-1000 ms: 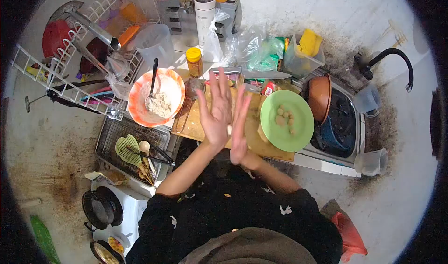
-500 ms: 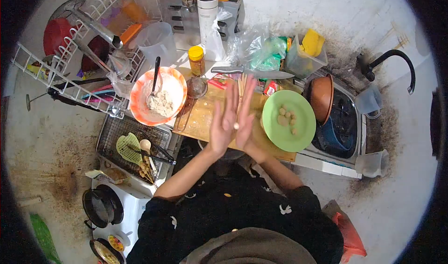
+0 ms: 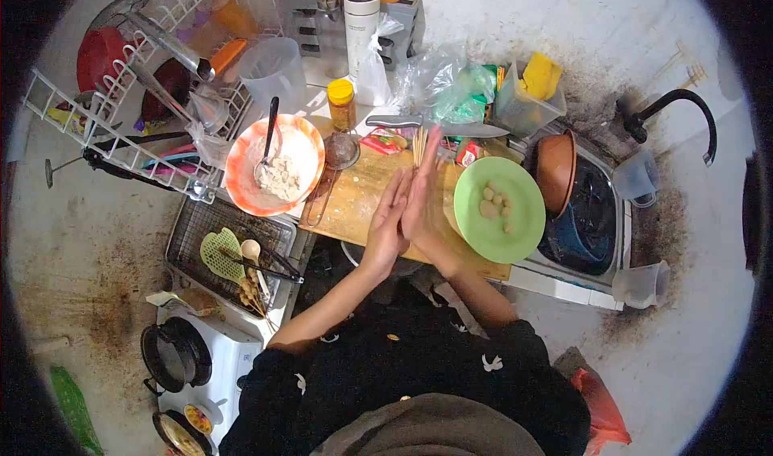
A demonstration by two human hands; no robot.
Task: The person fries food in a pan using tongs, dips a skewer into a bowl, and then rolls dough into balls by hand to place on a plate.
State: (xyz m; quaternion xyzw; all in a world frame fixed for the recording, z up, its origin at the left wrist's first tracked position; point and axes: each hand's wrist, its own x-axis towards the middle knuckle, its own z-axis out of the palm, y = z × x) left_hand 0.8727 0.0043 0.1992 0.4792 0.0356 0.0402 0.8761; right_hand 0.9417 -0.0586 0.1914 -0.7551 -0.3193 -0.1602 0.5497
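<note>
Holding the bare left hand (image 3: 390, 224) and the bare, straight-fingered right hand (image 3: 419, 208) palm to palm near the centre of the frame, with right fingertips (image 3: 436, 134) higher. Angling the bare left forearm (image 3: 336, 307) inward from lower left, the bare right forearm (image 3: 475, 291) from lower right.

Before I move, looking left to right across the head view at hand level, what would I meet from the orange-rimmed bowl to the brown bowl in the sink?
Orange-rimmed bowl, left hand, right hand, green plate, brown bowl.
</note>
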